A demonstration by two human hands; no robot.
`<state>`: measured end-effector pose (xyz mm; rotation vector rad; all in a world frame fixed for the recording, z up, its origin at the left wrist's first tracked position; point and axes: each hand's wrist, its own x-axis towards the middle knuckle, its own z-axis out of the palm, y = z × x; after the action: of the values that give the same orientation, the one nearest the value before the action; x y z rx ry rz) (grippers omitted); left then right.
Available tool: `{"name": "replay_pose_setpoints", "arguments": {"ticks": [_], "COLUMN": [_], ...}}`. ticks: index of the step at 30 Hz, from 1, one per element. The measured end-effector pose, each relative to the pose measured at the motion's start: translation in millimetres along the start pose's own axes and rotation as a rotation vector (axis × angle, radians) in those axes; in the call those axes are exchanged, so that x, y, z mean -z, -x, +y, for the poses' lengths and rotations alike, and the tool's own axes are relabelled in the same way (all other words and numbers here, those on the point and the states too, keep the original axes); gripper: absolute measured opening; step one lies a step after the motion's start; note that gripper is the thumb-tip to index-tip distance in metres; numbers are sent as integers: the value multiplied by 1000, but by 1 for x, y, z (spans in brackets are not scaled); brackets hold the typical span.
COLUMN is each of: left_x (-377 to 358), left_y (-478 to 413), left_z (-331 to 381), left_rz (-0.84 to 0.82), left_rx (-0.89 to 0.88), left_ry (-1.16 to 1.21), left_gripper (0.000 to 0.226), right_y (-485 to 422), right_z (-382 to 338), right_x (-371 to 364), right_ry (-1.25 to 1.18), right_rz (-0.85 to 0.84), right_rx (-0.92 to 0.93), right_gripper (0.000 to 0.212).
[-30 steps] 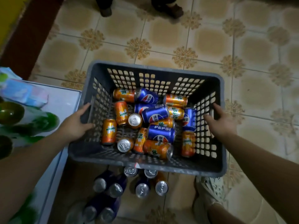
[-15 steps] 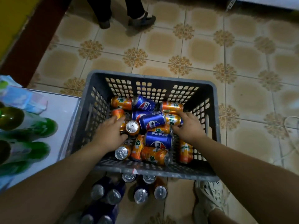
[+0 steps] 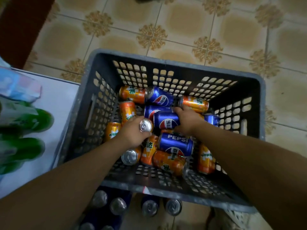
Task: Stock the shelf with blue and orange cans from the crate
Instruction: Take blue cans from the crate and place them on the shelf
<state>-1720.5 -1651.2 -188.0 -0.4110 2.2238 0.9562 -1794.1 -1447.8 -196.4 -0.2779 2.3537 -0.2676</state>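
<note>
A grey slotted plastic crate (image 3: 167, 61) holds several orange cans and blue Pepsi cans lying loose in a heap. Both my hands are down inside it. My left hand (image 3: 132, 135) is wrapped around an upright orange can (image 3: 146, 126) whose silver top faces me. My right hand (image 3: 188, 121) grips the right end of a blue can (image 3: 165, 121) lying on its side in the middle of the heap. Another blue Pepsi can (image 3: 176, 143) and an orange can (image 3: 168, 162) lie just in front of my hands.
Below the crate's near edge, several cans (image 3: 149, 208) stand upright on a lower shelf level, tops showing. A white shelf top (image 3: 56, 103) at the left carries green bottles (image 3: 25, 120) and a blue packet (image 3: 18, 87). Patterned tile floor lies beyond; my shoe (image 3: 235, 218) shows at the bottom right.
My hands left the crate's side walls and reached into the heap. The left closed on the upright orange can, the right on the blue can. The view moved closer.
</note>
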Motion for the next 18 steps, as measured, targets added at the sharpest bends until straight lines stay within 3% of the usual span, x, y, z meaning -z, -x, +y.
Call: {"name": "replay_pose_setpoints", "arguments": {"ticks": [3,8,14,18], "left_x": [13,50,120,154], "left_y": [18,71,164,252], "left_z": [13,60,78,85], "left_rz": [-5,-48,12,247], "left_rx": [50,1,-179,-310], "left_ry": [147,596,794,813], "left_gripper": [76,33,81,86], "right_y": [30,85,164,230], "right_z": [-7,-50,-126,-184], "right_x": [11,41,102,145], "right_ry": [-344,-926,-1157,-1112], "right_rz": [49,41,8,2], "right_rx": [-85,-39,156,337], "right_gripper": [82,66,44,59]}}
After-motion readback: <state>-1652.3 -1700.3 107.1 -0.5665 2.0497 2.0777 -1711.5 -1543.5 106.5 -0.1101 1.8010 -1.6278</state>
